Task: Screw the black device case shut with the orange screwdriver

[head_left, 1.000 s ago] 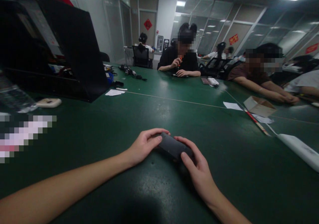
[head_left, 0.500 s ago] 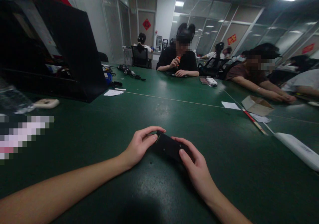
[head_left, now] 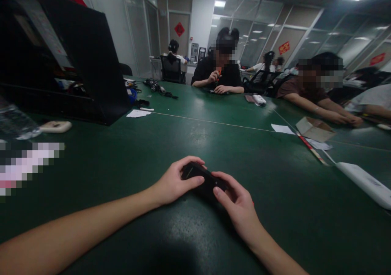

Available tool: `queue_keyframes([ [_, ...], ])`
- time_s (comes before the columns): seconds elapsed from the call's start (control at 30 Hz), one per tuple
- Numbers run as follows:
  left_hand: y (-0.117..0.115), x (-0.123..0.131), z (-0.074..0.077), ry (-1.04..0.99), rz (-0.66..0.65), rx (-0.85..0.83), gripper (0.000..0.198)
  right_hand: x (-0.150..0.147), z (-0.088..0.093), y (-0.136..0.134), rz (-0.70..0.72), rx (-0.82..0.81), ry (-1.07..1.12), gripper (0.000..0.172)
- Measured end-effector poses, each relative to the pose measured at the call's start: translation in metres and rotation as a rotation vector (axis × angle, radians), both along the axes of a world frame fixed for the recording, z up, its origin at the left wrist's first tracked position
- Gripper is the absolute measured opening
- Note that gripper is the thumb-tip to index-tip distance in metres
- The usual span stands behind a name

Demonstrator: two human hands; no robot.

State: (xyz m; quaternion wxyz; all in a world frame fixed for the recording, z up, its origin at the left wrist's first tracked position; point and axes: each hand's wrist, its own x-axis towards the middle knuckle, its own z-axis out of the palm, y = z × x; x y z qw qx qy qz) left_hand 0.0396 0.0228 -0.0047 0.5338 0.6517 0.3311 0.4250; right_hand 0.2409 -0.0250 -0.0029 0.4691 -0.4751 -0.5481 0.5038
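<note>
A small black box-shaped device (head_left: 208, 186) is held between both hands just over the green table (head_left: 195, 140); its exact kind I cannot make out. My left hand (head_left: 175, 181) is closed round the device's left end, thumb lying across the near face and fingers over the far edge. On the other end, my right hand (head_left: 240, 197) grips with its thumb on the near side and its fingers curled behind. A screw-like dot shows on the dark face near the right fingers. The fingers hide much of both ends.
At the left stands a large black open-sided case (head_left: 113, 83), with a cream-coloured object (head_left: 56, 126) before it. Cables (head_left: 159, 88) lie farther back. On the right are a cardboard box (head_left: 314, 129) and a long white object (head_left: 365, 185). People sit across the table.
My left thumb has slid right, farther across the device's face. The device has turned a little in my hands, showing its left end more. My right thumb has shifted slightly left.
</note>
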Motion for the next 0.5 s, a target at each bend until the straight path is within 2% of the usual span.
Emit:
queue_keyframes([
  [0.1, -0.001, 0.0, 0.0, -0.003, 0.025, 0.014, 0.034, 0.0, 0.001, 0.0, -0.005, 0.006, -0.038, 0.038],
  [0.2, -0.002, 0.001, -0.001, -0.032, 0.067, -0.006, 0.036, 0.0, 0.001, 0.001, 0.013, 0.002, -0.059, 0.04],
  [0.37, -0.003, 0.004, -0.003, -0.111, 0.126, -0.122, 0.069, -0.002, 0.0, 0.001, 0.059, -0.105, 0.005, 0.052],
  [0.5, -0.004, 0.01, -0.005, -0.27, 0.032, -0.288, 0.09, -0.008, -0.002, -0.002, -0.01, -0.115, 0.165, 0.057],
])
